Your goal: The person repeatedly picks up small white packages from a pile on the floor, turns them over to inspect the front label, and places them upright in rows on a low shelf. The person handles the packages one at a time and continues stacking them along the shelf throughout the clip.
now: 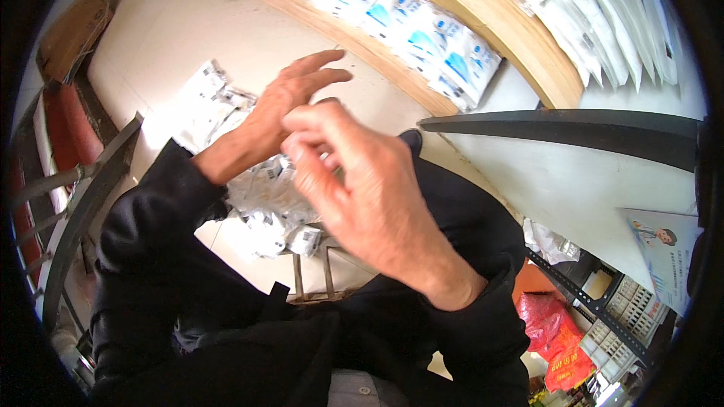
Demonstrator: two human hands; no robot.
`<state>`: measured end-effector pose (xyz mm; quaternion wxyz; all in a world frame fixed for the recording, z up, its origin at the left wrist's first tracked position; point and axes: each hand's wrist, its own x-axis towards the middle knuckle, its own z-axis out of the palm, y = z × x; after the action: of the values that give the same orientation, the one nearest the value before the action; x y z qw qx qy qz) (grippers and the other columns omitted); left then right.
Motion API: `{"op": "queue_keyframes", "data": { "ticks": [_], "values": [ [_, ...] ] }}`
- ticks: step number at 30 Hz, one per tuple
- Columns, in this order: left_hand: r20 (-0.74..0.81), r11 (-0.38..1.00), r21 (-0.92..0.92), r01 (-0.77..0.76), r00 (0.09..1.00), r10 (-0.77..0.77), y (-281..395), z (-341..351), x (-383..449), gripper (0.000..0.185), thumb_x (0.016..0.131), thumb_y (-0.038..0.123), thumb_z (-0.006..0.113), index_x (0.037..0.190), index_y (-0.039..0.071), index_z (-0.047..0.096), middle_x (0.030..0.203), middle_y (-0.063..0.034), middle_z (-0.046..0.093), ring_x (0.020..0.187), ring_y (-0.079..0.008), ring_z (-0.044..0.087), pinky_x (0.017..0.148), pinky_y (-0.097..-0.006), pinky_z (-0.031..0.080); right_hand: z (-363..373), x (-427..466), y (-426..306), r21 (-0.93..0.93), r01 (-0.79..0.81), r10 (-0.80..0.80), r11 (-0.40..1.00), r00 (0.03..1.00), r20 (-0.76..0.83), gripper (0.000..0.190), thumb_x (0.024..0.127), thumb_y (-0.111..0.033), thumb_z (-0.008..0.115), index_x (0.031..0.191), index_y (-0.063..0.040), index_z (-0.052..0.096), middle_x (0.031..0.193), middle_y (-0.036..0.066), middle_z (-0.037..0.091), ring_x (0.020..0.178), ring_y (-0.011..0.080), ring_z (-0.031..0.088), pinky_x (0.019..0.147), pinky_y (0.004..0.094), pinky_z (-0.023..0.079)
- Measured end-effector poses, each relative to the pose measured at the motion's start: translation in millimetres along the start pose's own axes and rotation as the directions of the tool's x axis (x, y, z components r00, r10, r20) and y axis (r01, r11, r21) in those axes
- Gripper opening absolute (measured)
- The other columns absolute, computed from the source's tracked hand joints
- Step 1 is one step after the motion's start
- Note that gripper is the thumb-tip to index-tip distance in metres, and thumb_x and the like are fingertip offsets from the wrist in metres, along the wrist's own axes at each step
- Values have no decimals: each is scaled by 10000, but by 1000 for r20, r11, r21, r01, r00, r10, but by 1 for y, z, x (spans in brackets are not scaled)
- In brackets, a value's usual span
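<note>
My left hand point(277, 103) is held over the floor with its fingers stretched and apart, and nothing shows in it. Closer to the camera, my right hand point(373, 186) has curled fingers, with the thumb near the index finger. Its fingertips overlap the left hand in the picture; whether they touch it or pinch something small is hidden. Beneath both hands, a heap of small white plastic packets point(263, 186) with dark print lies on the tiled floor. More white packets point(210, 99) lie beyond my left wrist.
White bags with blue print point(396, 17) line a wooden shelf point(339, 45) ahead. Upright white packages point(605, 17) fill the upper right. A dark metal bar point(565, 127) juts in from the right. Red plastic bags point(551, 333) sit lower right; a metal frame point(85, 220) stands left.
</note>
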<state>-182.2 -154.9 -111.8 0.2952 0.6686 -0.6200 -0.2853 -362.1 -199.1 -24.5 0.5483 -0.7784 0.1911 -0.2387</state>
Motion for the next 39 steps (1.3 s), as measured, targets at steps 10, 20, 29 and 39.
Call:
{"op": "queue_keyframes", "data": {
  "ticks": [10,20,29,39],
  "values": [
    [-378,964,-191,183,893,-244,-5,-94,-124,353,980,274,666,1294,112,681,1466,-134,567,1330,-327,575,1127,-497,477,62,32,9,-122,-188,206,975,965,161,178,955,-107,623,1093,2,654,908,193,755,817,358,745,765,421,577],
    [-577,951,-308,31,788,-213,-21,-145,-196,408,974,333,710,1320,120,681,1408,-119,625,1299,-290,610,1105,-477,516,163,14,84,-488,-188,441,852,760,478,246,935,-265,608,1032,-55,691,874,145,738,812,297,713,744,390,537],
    [-640,943,-332,-22,740,-208,-18,-164,-235,412,965,302,734,1325,110,673,1395,-119,638,1229,-264,666,1081,-436,547,260,-117,167,-639,38,532,768,518,670,273,930,-265,637,1118,-68,632,1082,178,722,1041,392,683,872,509,525],
    [-660,897,-431,-94,711,-242,12,-179,-231,364,983,147,685,1305,-10,621,1214,-136,685,1087,-220,673,958,-352,560,373,-165,197,-565,-52,452,823,662,598,314,945,-235,660,1132,-13,542,1032,217,707,1017,425,698,858,548,553]
  ]
}}
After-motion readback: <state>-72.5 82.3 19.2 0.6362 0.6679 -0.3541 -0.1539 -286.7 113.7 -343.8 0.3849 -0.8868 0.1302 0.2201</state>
